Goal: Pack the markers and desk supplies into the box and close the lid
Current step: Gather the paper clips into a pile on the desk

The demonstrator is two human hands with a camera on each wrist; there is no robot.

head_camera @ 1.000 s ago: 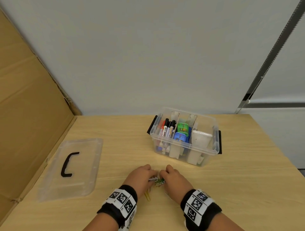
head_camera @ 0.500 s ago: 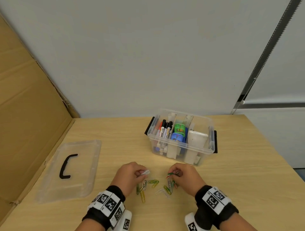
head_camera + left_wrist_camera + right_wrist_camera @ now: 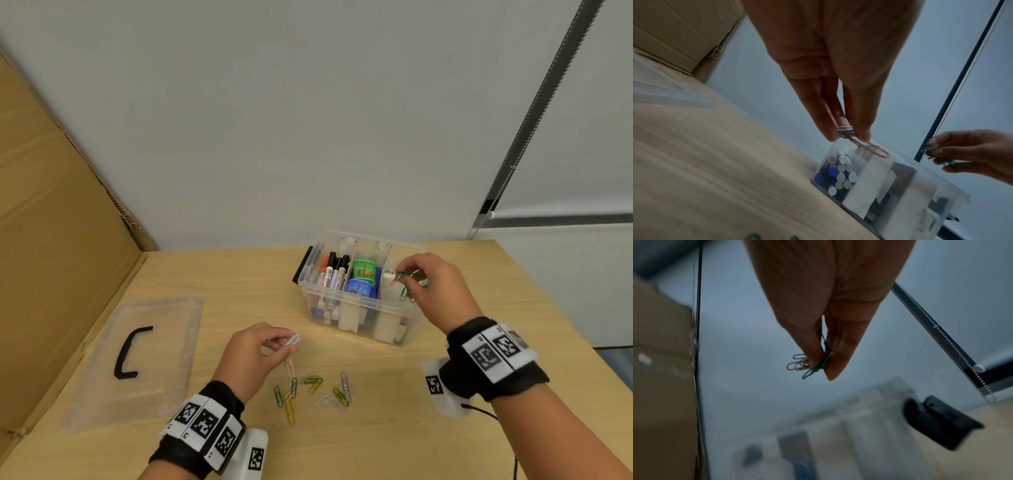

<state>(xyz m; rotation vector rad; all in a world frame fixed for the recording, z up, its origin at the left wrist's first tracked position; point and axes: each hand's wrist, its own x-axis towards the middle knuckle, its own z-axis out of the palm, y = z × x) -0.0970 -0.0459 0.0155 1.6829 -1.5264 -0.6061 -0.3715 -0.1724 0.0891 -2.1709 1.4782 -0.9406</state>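
Below the left hand (image 3: 255, 356), whose fingertips pinch a few paper clips (image 3: 292, 342), loose clips (image 3: 313, 390) await, while the right hand (image 3: 435, 284) pinches a green-and-red bunch (image 3: 406, 275) over the open box (image 3: 359, 301), presumably to drop them in.

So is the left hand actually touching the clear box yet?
Apart. The head view shows the left hand, pinching paper clips, with bare table between it and the clear box.
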